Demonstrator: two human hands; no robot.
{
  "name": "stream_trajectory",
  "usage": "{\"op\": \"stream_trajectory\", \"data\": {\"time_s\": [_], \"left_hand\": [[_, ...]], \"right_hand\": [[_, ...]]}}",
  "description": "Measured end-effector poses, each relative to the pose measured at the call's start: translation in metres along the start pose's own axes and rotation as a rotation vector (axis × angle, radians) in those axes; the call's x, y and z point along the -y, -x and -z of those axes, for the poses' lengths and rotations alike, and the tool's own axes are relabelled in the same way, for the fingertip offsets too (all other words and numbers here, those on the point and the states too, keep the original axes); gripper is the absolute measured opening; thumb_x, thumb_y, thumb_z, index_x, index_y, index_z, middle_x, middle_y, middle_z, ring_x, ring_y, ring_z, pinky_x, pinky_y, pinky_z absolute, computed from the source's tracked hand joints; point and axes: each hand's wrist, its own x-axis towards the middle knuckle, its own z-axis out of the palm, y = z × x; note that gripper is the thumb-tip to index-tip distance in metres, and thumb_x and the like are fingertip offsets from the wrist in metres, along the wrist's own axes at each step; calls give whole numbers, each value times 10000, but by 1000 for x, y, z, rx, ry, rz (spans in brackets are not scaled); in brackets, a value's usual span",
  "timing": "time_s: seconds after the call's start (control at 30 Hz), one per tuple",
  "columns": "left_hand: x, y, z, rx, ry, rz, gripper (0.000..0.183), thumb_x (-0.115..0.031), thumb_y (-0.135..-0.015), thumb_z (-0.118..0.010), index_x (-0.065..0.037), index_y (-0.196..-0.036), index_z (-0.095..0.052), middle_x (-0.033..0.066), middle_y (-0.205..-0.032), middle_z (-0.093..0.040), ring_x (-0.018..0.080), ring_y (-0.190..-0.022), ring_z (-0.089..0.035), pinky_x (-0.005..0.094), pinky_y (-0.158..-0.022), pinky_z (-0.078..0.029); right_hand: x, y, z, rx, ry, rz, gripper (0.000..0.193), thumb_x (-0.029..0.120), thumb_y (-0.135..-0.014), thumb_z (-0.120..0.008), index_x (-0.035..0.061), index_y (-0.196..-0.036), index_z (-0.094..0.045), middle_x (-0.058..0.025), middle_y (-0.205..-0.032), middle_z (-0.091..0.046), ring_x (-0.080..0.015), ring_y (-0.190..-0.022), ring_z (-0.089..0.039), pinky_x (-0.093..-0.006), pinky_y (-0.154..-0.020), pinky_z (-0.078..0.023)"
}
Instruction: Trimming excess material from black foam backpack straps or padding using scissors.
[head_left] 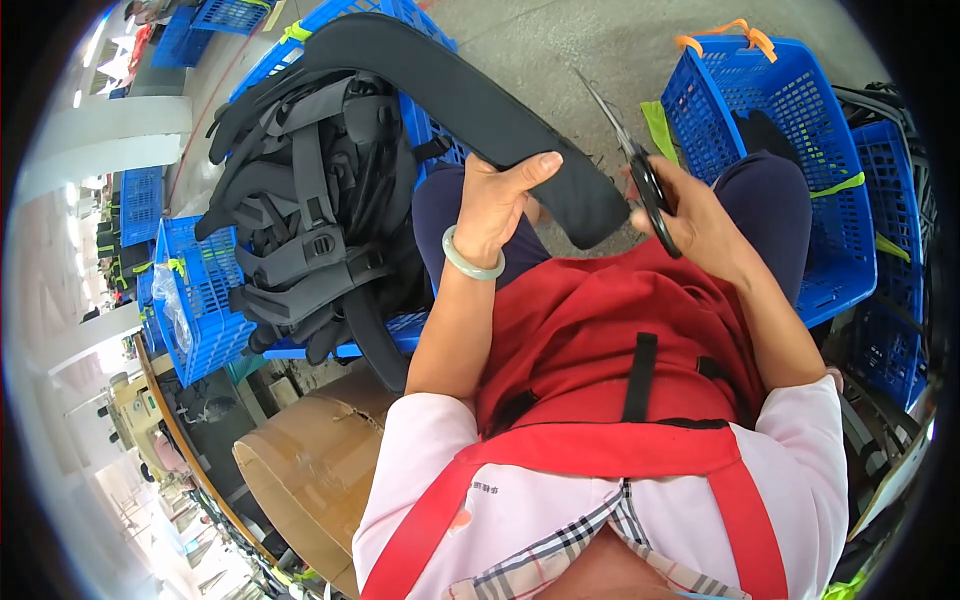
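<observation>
A long, curved black padded strap stretches from the pile at the upper left to a rounded end above my lap. My left hand, with a pale bangle at the wrist, grips it near that end, thumb lying on top and the other fingers mostly hidden beneath. To the right of the strap, my right hand is closed around black-handled scissors. Their long metal blades point up and away, apart from the strap. At left, a heap of dark grey and black straps with buckles fills a blue basket.
A blue plastic crate with an orange tie and dark pieces inside stands at right, another beside it. More blue crates stand at the left. A cardboard box is by my left elbow. A red apron covers my lap.
</observation>
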Motion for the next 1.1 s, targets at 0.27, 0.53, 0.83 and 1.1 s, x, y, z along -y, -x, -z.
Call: {"op": "stream_trajectory", "data": {"time_s": [0.27,0.53,0.83,1.1], "left_hand": [[1,-3,8,11,36,19,170,88,-780,-701,-17,-909,-665,51,-879,-675,137,-791,-651,263,-735,-528],[3,-1,6,51,75,7,196,96,-771,-705,-30,-918,-669,43,-875,-679,136,-788,-655,264,-733,-533],[5,-1,9,53,72,19,196,90,-770,-710,-32,-918,-671,37,-866,-680,128,-779,-652,257,-723,-531],[9,3,4,54,8,54,164,60,-763,-733,-39,-878,-671,34,-842,-677,118,-755,-642,250,-678,-511]], "right_hand": [[-5,24,3,106,232,-5,670,293,-723,-810,-33,-1196,-466,-95,-912,-552,-154,-773,-482,-280,-700,-426],[-2,20,5,163,216,-73,622,368,-731,-783,-15,-1112,-476,-80,-841,-468,-172,-780,-451,-300,-703,-404],[-7,21,-1,152,267,37,531,393,-779,-756,-13,-997,-493,-88,-727,-449,-170,-655,-421,-316,-615,-398],[-17,18,-5,100,260,65,546,409,-772,-757,-11,-1000,-492,-121,-683,-466,-224,-615,-428,-358,-581,-391]]}}
